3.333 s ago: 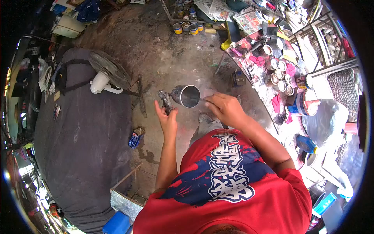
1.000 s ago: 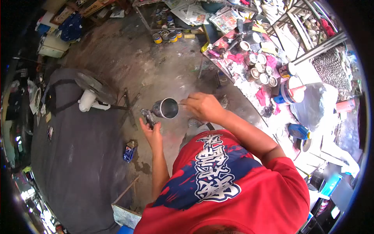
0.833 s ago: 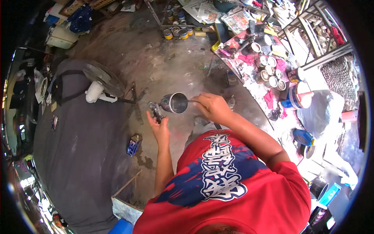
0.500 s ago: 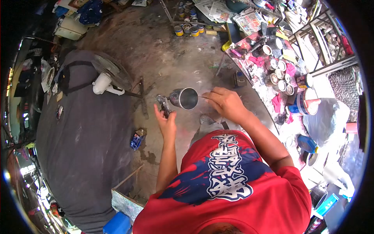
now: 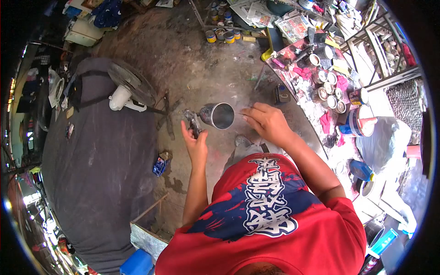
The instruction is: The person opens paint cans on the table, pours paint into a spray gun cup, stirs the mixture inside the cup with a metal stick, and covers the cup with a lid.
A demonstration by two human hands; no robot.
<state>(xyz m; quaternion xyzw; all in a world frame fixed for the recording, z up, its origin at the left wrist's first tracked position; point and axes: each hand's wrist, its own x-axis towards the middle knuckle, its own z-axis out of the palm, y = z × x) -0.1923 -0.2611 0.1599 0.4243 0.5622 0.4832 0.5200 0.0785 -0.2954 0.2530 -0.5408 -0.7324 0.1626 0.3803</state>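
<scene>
Midway between the two bare hands, a metal cup with a bright round rim and a mottled dark outer wall (image 5: 222, 116) hung over the stained grey concrete floor (image 5: 183, 68), its open mouth turned toward the camera and its grey inside showing. A dark, metallic, gun-shaped tool (image 5: 194, 124) lay just left of the cup, beside its outer wall; the join between them was too small to make out. The left hand (image 5: 197, 143) gripped this tool from below, thumb on one side and fingers on the other. The right hand (image 5: 269, 123) was level with the cup's rim, just to its right, the fingertips drawn together in a pinch on a slim dark stick (image 5: 239, 113), whose end pointed toward the cup. Whether the stick touched the rim could not be told.

Below the hands was the red and navy shirt with white lettering (image 5: 270, 201). To the left, a white fan with a grey wire cage (image 5: 121, 97) stood near the edge of a broad dark grey cloth cover (image 5: 105, 169), and a small blue box (image 5: 160, 166) sat on the floor close to that cover. On the right, a paint-spattered table (image 5: 316, 133) carried round open cans (image 5: 328, 89), pink rags (image 5: 325, 121), a blue and white bucket (image 5: 356, 123) and a clear plastic bag (image 5: 385, 137).
</scene>
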